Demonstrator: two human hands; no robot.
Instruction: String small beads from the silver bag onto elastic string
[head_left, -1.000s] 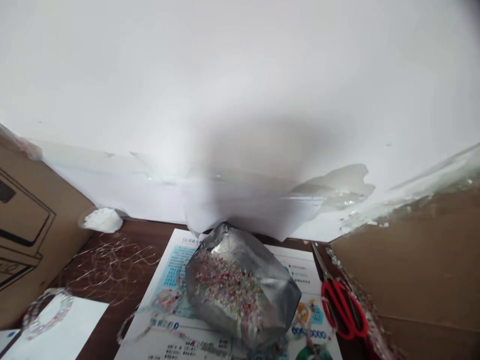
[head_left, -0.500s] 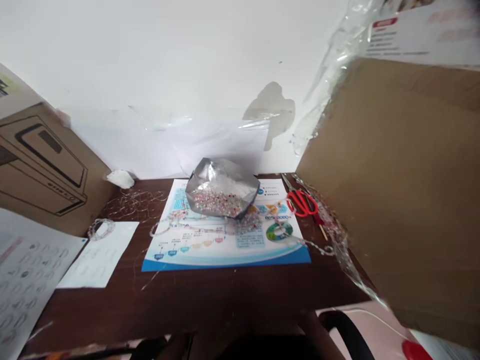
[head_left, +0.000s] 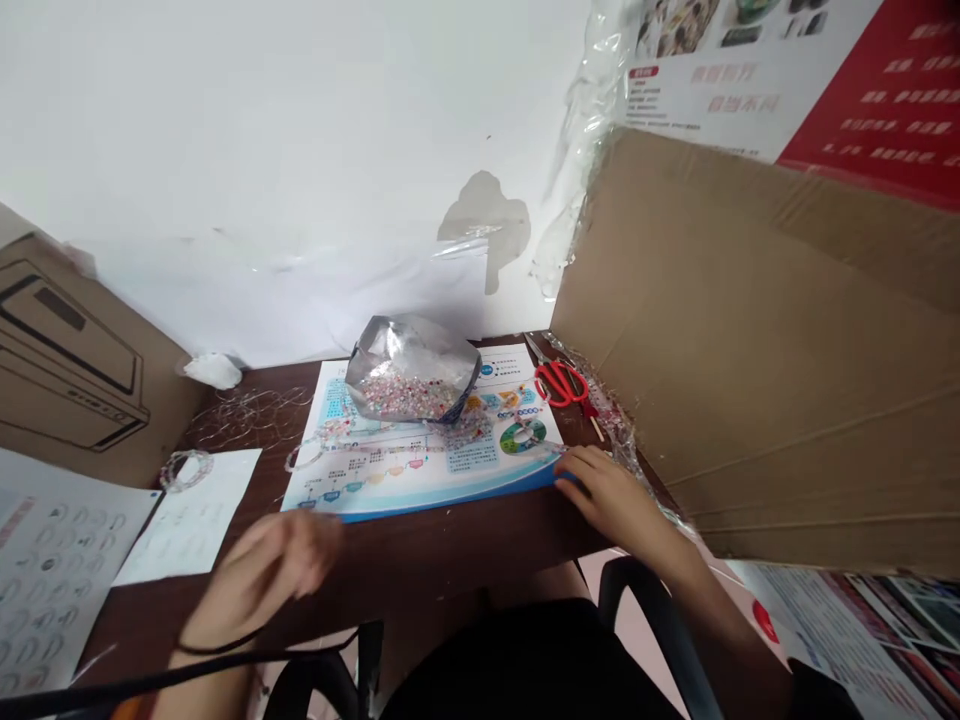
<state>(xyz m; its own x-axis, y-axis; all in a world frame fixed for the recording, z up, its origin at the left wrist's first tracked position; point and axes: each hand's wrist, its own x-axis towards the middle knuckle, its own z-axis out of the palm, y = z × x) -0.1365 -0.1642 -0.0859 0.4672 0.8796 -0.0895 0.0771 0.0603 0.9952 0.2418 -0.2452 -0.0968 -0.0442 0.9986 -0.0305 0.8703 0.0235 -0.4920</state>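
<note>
My right hand (head_left: 604, 490) rests at the right end of the printed sheet (head_left: 390, 500), thumb apart from the fingers. Its fingertips lie over the end of a thin beaded strand (head_left: 551, 447); whether they grip it cannot be seen. Off the sheet's front left corner is my left hand (head_left: 281, 565), smeared by motion, its fingers unclear. A silver bag (head_left: 469, 370) stands open on the sheet, with small pink and clear beads (head_left: 405, 397) inside. More loose beads (head_left: 469, 428) lie in front of it.
Red-handled scissors (head_left: 561, 384) lie right of the sheet, beside a large cardboard panel (head_left: 735, 350). At the left are a beaded bracelet (head_left: 186, 470) on white paper (head_left: 225, 500), tangled clear thread (head_left: 251, 418) and a printed carton (head_left: 82, 350). A black cord (head_left: 150, 688) crosses the lower left.
Both hands have come into view from below, the right one onto the strand's end at the sheet's right side. The camera view has turned to the right.
</note>
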